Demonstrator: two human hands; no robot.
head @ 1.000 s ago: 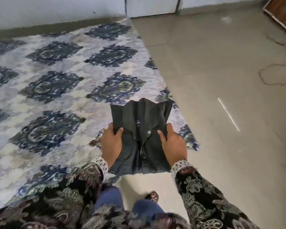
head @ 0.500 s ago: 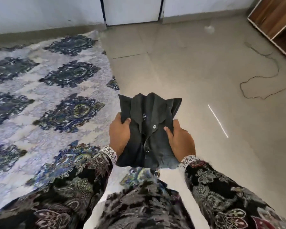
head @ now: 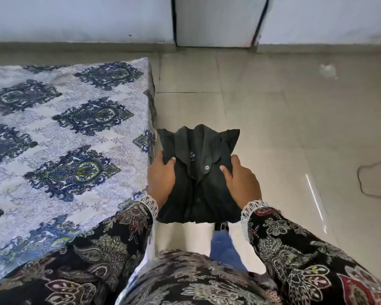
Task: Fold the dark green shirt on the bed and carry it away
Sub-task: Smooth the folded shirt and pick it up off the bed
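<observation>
The dark green shirt (head: pixel 199 177) is folded into a compact rectangle, collar and buttons facing up. It hangs in the air over the tiled floor, just right of the bed (head: pixel 59 137). My left hand (head: pixel 161 179) grips its left edge with the thumb on top. My right hand (head: pixel 242 181) grips its right edge the same way. Both patterned sleeves reach in from the bottom of the view.
The bed, under a white sheet with blue medallions, fills the left side. Glossy beige floor tiles (head: pixel 295 119) stretch right and ahead. A white wall with a doorway (head: pixel 216 20) stands ahead. A thin cable (head: pixel 365 183) lies on the floor at the far right.
The shirt has gone from above the bed's edge to over the floor. The view has turned right, so the bed has slid left and the wall is nearer. Both hands keep their grip.
</observation>
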